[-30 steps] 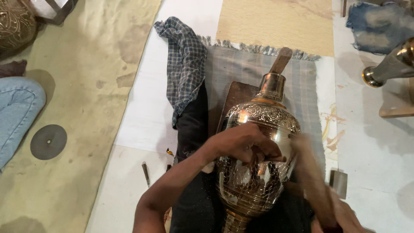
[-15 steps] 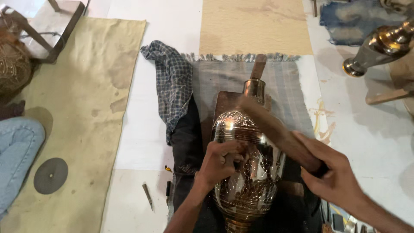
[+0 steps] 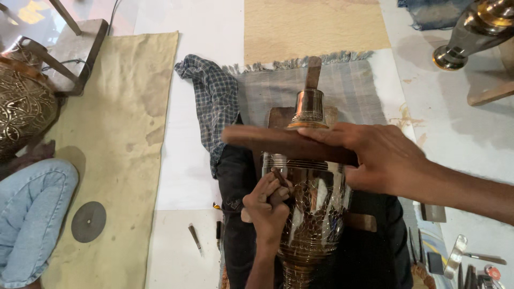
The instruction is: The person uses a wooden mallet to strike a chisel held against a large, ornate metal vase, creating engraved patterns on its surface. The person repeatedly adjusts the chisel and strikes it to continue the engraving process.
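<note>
Lying lengthwise along the lap, neck pointing away, the engraved brass vase has the left hand on its left flank, fingers pinching a small punch against the metal. The right hand, fingers wrapped around a flat wooden mallet, holds it crosswise just above the punch; open floor lies to the right.

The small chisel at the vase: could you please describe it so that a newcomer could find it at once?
Start at the big shiny engraved vase lying on its side in the middle of the floor. The left hand rests on its left flank and pinches the chisel, a short dark rod, against the metal. Unlike the long flat wooden mallet in the right hand above, it is thin and stubby.
</note>
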